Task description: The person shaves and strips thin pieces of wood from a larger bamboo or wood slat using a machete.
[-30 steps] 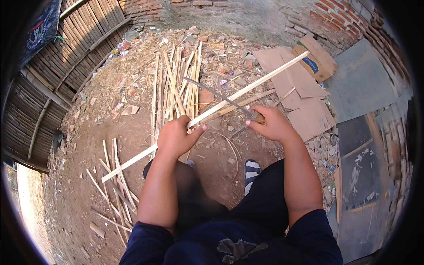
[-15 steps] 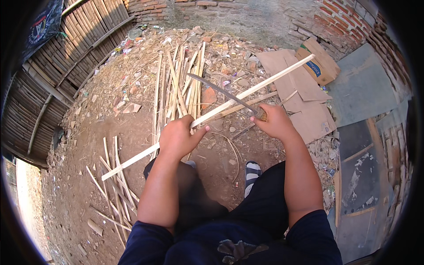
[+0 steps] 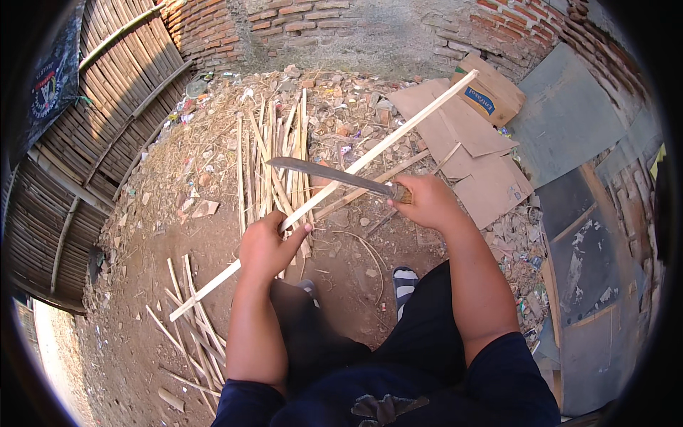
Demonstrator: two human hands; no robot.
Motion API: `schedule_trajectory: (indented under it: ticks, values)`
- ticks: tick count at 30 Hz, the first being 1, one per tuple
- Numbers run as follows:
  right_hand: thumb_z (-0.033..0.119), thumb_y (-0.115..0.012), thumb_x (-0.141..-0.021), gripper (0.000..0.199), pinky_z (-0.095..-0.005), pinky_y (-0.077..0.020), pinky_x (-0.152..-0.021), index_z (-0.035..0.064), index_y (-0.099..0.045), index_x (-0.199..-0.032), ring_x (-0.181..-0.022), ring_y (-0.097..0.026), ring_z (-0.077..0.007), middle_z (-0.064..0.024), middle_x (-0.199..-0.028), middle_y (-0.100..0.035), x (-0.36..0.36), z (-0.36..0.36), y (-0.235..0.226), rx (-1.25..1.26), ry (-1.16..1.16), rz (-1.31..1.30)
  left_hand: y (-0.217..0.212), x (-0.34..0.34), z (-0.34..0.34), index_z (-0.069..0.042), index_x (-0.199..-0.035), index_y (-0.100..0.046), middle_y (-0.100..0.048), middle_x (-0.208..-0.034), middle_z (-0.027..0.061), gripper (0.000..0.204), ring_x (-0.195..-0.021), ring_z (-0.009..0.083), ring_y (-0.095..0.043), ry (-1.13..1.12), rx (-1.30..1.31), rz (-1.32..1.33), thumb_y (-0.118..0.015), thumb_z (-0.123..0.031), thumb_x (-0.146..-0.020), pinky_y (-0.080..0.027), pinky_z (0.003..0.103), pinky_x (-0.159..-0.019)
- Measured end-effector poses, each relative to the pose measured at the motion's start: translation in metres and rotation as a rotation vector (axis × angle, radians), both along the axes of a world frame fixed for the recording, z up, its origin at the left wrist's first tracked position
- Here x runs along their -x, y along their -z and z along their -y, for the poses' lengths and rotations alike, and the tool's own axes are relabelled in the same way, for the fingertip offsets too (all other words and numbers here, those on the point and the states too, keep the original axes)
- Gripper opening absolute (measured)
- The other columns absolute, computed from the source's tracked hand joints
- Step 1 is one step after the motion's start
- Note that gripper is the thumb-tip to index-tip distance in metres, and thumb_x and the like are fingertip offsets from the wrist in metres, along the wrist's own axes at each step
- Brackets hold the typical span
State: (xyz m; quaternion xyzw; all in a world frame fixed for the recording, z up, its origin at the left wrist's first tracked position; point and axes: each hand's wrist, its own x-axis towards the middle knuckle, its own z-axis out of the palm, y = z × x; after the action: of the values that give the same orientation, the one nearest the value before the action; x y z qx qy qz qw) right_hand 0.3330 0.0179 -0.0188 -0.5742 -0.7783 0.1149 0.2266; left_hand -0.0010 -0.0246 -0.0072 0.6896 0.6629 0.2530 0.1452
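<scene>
My left hand is curled tight around a long bamboo strip slanting up to the right. My right hand clenches a machete, its blade lying across the strip above my left hand.

Navy tee, blk trousers, striped sandal

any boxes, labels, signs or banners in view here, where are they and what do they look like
Cardboard box: upper right by the brick wall, brown, flattish, with a small blue and white label.
Flattened cardboard sheets: on the ground beside it, plain brown.
Banner: upper left on the bamboo fence, dark with a pale emblem.
</scene>
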Motion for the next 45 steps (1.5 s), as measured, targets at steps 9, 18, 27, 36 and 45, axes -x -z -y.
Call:
schedule_trajectory:
  ticks: [9,18,27,36,45]
  values:
    - [0.030,-0.082,-0.086,0.033,-0.0524,-0.0548,-0.076,0.0094,-0.072,-0.110,-0.088,-0.070,-0.0431,-0.0193,-0.087,-0.072,0.000,0.006,0.006,-0.034,-0.050,-0.050,0.010,-0.007,-0.007,0.001,-0.083,-0.067,-0.059,-0.061,0.0151,0.055,-0.057,0.0330,-0.060,-0.001,-0.070,0.005,-0.086,-0.051,-0.083,-0.048,0.045,-0.058]
    - [0.032,-0.080,-0.089,0.040,-0.0538,-0.0547,-0.081,0.0039,-0.066,-0.114,-0.095,-0.071,-0.0436,-0.0226,-0.092,-0.071,-0.019,-0.002,-0.009,-0.017,0.098,-0.133,0.001,0.005,-0.005,0.001,-0.077,-0.064,-0.053,-0.056,0.0118,0.053,-0.049,0.0265,-0.048,-0.002,-0.211,0.016,-0.090,-0.044,-0.082,-0.042,0.041,-0.052]
    - [0.036,-0.084,-0.088,0.044,-0.0490,-0.0546,-0.076,0.0080,-0.071,-0.118,-0.084,-0.070,-0.0417,-0.0213,-0.084,-0.070,0.003,0.008,0.007,-0.100,-0.189,-0.040,-0.001,0.002,-0.003,0.000,-0.073,-0.059,-0.052,-0.056,0.0130,0.053,-0.048,0.0284,-0.049,0.029,-0.238,-0.021,-0.089,-0.042,-0.084,-0.041,0.042,-0.051]
    - [0.038,-0.083,-0.085,0.055,-0.0487,-0.0574,-0.082,0.0040,-0.071,-0.126,-0.094,-0.073,-0.0411,-0.0230,-0.098,-0.075,-0.023,-0.018,0.005,0.006,0.201,-0.306,0.002,0.003,0.001,-0.001,-0.076,-0.061,-0.053,-0.057,0.0136,0.054,-0.050,0.0324,-0.052,0.036,-0.290,-0.127,-0.088,-0.048,-0.084,-0.043,0.043,-0.052]
    - [0.036,-0.084,-0.086,0.049,-0.0448,-0.0558,-0.081,0.0018,-0.073,-0.120,-0.088,-0.073,-0.0356,-0.0229,-0.093,-0.074,-0.023,-0.018,0.012,0.140,-0.054,-0.168,0.001,-0.004,0.000,-0.002,-0.075,-0.059,-0.056,-0.058,0.0149,0.058,-0.053,0.0355,-0.058,0.045,-0.185,-0.084,-0.087,-0.052,-0.083,-0.046,0.046,-0.054]
